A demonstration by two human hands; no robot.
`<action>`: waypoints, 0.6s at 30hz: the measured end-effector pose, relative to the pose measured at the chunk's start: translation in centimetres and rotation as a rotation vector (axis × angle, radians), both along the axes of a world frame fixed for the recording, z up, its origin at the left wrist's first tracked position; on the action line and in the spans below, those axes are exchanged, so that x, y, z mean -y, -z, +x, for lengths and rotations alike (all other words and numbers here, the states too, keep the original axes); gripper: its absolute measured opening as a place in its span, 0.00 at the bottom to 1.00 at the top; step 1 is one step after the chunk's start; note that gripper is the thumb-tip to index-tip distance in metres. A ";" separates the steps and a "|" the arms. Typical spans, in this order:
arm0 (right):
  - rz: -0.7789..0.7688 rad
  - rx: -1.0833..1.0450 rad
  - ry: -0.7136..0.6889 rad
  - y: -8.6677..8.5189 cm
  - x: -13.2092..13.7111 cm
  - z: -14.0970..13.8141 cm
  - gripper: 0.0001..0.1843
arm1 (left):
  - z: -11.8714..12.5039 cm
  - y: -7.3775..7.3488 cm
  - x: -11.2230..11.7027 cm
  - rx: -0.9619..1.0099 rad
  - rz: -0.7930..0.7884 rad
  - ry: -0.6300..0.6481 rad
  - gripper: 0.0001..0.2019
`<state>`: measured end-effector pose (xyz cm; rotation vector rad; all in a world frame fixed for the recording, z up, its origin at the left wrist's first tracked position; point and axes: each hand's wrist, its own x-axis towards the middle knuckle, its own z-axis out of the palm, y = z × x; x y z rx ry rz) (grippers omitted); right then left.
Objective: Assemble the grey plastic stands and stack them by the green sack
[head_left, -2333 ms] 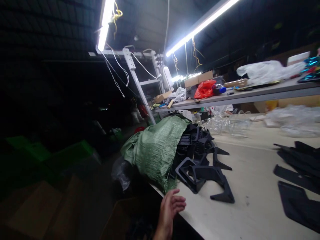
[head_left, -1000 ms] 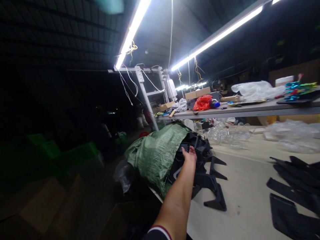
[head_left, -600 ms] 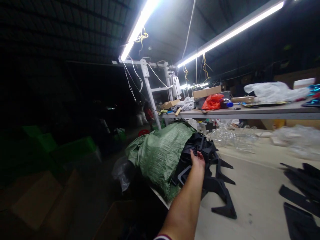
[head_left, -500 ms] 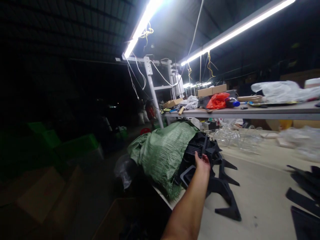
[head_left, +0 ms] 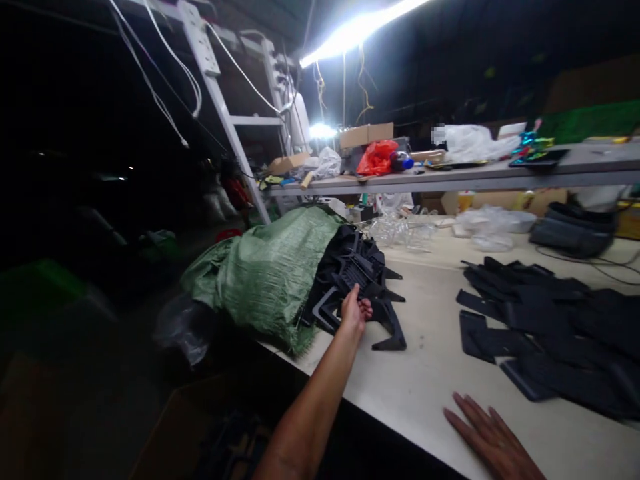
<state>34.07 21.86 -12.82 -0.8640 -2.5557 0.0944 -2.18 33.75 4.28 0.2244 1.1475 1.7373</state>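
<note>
Here's the left hand [head_left: 357, 312], stretched right up to the black parts [head_left: 367, 257], thumb raised and fingers curled into a narrow shape. A ribbed black part [head_left: 354, 272] sits right at the thumb, but whether the hand has hold of it, I cannot tell.

Just left of that hand, the green sack [head_left: 270, 273] lies on its side, its mouth facing the hand; probably that's why the black parts fan out loosely, the low mouth letting them slide within reach. Just to the hand's right, an angular part [head_left: 395, 328] lies flat on the worktop [head_left: 425, 380], clear of the sack and likely steady there.

Over to the right hand [head_left: 493, 433] now, low at the worktop's near side: fingers somewhat spread, nothing visible in them, blurred; touching the surface or just above it, hard to say. Perhaps it's out there for balance while the other arm is extended.

Beyond it and to its right, flat black pieces [head_left: 545, 320] overlap in a broad heap, well apart from the left hand; that gap seems to keep the two lots from mixing.
</note>
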 end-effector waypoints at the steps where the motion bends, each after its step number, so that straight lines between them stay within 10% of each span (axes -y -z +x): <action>1: -0.002 0.009 0.023 -0.6 0.3 -0.3 0.60 | 0.0 0.1 0.6 -0.043 0.024 0.027 0.23; 18: -0.198 0.043 0.094 -2.2 1.0 -1.3 0.60 | -0.5 -2.6 9.6 -0.250 0.156 -0.017 0.22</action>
